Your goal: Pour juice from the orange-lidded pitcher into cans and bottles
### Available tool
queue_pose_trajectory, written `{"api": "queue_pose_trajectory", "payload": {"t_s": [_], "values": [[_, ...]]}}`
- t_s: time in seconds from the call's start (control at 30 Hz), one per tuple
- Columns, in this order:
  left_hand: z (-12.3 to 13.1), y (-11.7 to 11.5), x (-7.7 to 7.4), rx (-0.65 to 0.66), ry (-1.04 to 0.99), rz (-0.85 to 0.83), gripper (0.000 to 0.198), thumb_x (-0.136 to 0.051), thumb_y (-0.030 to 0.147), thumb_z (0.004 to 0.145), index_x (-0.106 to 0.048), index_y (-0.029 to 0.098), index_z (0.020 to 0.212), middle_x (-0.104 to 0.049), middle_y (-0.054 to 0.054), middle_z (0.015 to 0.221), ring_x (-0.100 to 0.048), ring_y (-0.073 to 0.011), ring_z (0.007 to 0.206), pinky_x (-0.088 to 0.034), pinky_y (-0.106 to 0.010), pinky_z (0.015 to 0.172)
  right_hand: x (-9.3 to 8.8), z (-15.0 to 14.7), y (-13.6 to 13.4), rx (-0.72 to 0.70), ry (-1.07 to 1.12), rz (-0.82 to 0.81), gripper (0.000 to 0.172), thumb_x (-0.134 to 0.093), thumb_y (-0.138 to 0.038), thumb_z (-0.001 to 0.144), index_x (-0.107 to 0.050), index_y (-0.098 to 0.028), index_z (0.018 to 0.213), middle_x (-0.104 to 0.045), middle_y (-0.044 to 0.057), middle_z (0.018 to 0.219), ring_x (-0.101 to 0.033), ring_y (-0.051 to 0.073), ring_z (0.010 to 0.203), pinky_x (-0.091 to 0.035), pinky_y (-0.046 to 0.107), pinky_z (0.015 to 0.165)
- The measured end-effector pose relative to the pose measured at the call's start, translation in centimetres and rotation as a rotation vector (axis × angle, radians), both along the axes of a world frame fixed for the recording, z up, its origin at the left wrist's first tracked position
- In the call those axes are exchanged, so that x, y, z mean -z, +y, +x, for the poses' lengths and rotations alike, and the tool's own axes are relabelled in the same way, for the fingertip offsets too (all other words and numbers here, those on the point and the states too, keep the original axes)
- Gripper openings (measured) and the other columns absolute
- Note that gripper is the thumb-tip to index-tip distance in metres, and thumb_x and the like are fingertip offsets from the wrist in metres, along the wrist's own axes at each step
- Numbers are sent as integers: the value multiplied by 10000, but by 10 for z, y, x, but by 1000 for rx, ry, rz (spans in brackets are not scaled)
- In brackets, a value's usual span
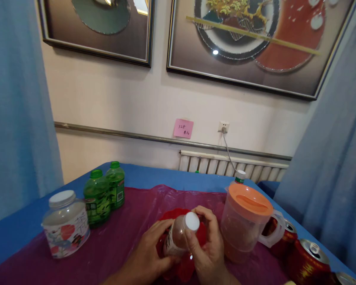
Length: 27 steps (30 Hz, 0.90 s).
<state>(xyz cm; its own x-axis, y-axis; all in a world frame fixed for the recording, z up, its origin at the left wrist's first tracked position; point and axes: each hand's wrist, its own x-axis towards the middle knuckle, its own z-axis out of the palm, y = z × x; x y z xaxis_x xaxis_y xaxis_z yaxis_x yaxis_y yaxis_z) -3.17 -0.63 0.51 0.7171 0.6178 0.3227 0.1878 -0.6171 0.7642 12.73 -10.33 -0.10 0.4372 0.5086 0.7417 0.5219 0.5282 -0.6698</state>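
Between my hands a clear bottle with a white cap and a printed label leans to the right. My left hand wraps around its body from the left. With thumb and fingers my right hand grips the white cap. Beneath the bottle lies a red dish, partly covered by both hands. Just right of my right hand stands a clear pitcher with an orange lid, holding some liquid low down.
A wide jar with a white lid and two green bottles stand at left. Several red cans line the right edge. Purple plastic sheeting covers part of the blue table. A white-capped bottle shows behind the pitcher.
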Motion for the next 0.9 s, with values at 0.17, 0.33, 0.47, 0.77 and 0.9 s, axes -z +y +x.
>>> {"api": "queue_pose_trajectory", "payload": {"t_s": [0.17, 0.33, 0.47, 0.77, 0.9], "values": [[0, 4, 3, -20, -2, 23, 686, -783, 206, 638, -611, 305, 1294, -655, -52, 1334, -606, -302, 1208, -469, -449, 1063, 1, -7, -1, -14, 62, 15, 447, -543, -395, 991, -504, -239, 1409, -639, 127, 1320, -619, 283, 1211, -508, 468, 1022], [0, 3, 1, -33, 21, 32, 695, -757, 165, 628, -606, 303, 1293, -661, -48, 1317, -620, -291, 1177, -473, -441, 1055, 0, -6, -3, -43, 34, -18, 357, -535, -298, 1000, -545, -284, 1357, -660, 84, 1297, -636, 247, 1193, -527, 418, 998], [-1, 0, -1, -7, 7, 30, 709, -732, 142, 628, -594, 291, 1308, -658, -49, 1318, -615, -280, 1188, -474, -415, 1051, 6, -1, 1, -31, 32, 29, 341, -607, -289, 958, -550, -268, 1294, -668, 76, 1225, -641, 241, 1147, -516, 417, 990], [-1, -3, -2, -3, 10, 17, 712, -718, 126, 611, -601, 289, 1294, -665, -39, 1300, -618, -271, 1161, -480, -398, 1031, 9, 2, 4, 30, -4, 49, 291, -648, -264, 916, -577, -249, 1197, -651, 74, 1163, -626, 241, 1099, -511, 426, 960], [0, -3, -1, -2, 3, 30, 702, -726, 127, 608, -603, 293, 1279, -668, -34, 1283, -615, -269, 1159, -480, -394, 1028, 8, 4, 5, 74, -38, 59, 282, -672, -268, 896, -591, -242, 1165, -648, 70, 1131, -632, 239, 1068, -520, 417, 938]]}}
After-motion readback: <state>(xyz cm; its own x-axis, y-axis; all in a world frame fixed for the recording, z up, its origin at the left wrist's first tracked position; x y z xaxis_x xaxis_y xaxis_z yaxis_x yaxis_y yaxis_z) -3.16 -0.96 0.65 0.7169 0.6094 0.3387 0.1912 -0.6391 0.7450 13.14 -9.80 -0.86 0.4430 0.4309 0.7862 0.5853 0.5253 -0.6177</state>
